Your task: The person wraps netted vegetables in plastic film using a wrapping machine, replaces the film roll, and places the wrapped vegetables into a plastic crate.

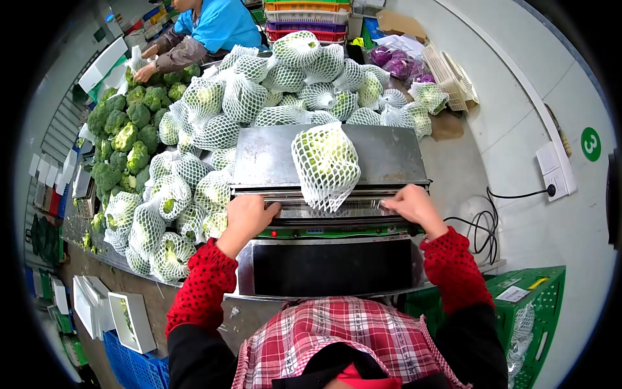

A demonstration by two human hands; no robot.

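Observation:
A broccoli head in a white foam net lies on the metal top of the wrapping machine. On its left side, my left hand has its fingers closed at the edge of the clear film. My right hand pinches the film's other end, right of the netted broccoli. The film is stretched between both hands, in front of the machine's metal top. Below it sits a dark flat plate in a metal frame.
Netted broccoli is piled behind and left, beside bare broccoli. A co-worker in blue handles a net at the back left. Stacked crates stand behind; a green crate is at right, near a black cable.

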